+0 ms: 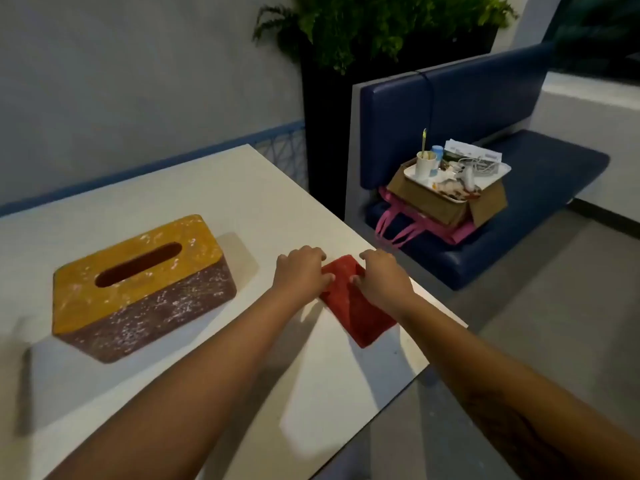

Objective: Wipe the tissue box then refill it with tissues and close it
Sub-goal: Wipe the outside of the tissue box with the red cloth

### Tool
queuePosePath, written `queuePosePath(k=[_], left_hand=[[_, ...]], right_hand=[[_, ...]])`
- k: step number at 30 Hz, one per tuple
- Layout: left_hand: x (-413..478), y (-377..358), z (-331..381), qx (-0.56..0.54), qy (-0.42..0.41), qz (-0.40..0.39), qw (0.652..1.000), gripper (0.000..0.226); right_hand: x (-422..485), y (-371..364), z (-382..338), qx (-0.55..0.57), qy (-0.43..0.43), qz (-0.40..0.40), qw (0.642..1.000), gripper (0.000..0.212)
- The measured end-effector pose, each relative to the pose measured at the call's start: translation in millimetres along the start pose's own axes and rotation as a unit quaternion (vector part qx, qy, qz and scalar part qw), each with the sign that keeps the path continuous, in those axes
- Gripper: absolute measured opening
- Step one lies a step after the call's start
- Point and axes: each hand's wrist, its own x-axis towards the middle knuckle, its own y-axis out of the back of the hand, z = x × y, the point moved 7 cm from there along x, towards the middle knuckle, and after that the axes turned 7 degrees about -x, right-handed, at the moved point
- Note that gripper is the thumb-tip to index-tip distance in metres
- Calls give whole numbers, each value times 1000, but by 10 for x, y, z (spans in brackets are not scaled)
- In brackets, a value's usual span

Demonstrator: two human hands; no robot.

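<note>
on table (214, 188) | left hand (301, 271), right hand (382, 276): fingers (325, 278) pinch red cloth (360, 313) | tissue box (138, 289) apart, leftward

Place: a café or canteen (booth-style, hardly a home).
Landmark: blue padded bench (540, 174) with a high back.
Beside the bench: white counter (194, 188) carrying a tissue box (138, 282).
Behind the bench: tall dark planter (325, 133) of ferns (374, 26).
On the bench: used tray (411, 173) with a cup (424, 166).

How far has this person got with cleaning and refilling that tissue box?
Nothing looks done: the tissue box is speckled white and closed. The left hand and right hand grip the red cloth on the table. Wiping, refilling and closing remain.
</note>
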Motion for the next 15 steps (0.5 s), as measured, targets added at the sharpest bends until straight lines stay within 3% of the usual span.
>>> queuePosePath(k=[4,8,11,15], left_hand=[[-15,-60,-32,15,9,-16,1000,50],[-29,-112,-75,7,23,-13,1000,49],[-45,-121,-83,6,28,-13,1000,49],[-51,-116,-102,-15,33,-19,999,55]], right_hand=[[36,-71,84,76,-66,-41,994,47],[73,-117,106,157,-94,-96,978,30],[100,-130,81,211,-84,-118,967,17],[81,-71,40,281,-48,-89,954,12]])
